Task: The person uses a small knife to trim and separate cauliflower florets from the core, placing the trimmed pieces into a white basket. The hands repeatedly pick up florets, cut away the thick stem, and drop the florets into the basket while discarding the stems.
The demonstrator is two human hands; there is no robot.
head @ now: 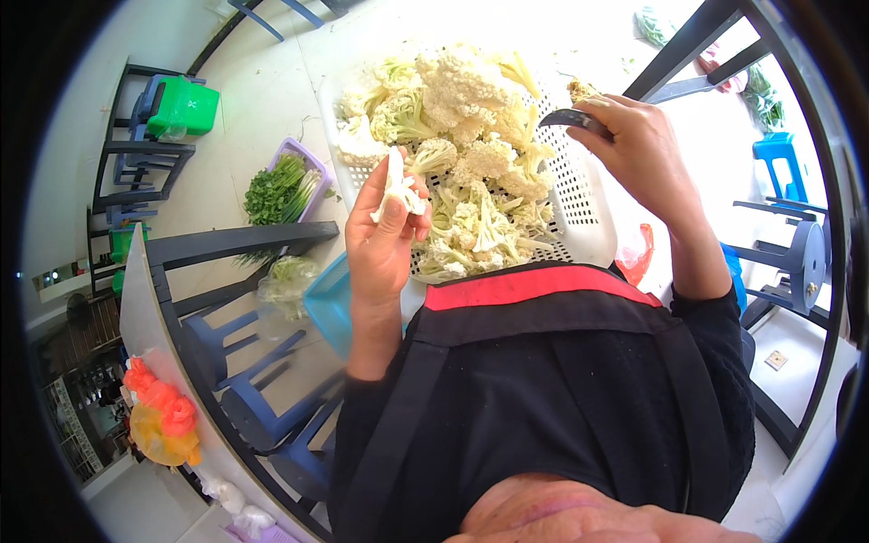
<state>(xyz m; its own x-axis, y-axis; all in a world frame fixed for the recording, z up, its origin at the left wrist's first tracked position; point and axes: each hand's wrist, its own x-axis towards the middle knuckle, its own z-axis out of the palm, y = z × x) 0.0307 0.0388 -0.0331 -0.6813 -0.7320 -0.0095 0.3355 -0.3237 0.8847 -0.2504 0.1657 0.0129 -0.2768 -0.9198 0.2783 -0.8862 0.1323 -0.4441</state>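
My left hand [381,248] grips a pale cauliflower piece [395,183] between thumb and fingers, above the left part of a white perforated plastic basket [574,183]. Cut cauliflower florets [468,95] are heaped in that basket. Over its right side, my right hand [641,153] is closed around a small knife with a dark curved blade [565,117], the tip pointing left. Knife and held piece are well apart. Just beyond the right fingers shows a yellowish-brown scrap [582,89]; whether the hand touches it is unclear.
A purple basket [318,183] of leafy greens [275,190] stands on the floor at left, near a blue plastic basket [329,305]. Dark table frames [237,246] flank both sides, with stools [254,414] under the left one. A green bin [183,108] is farther left.
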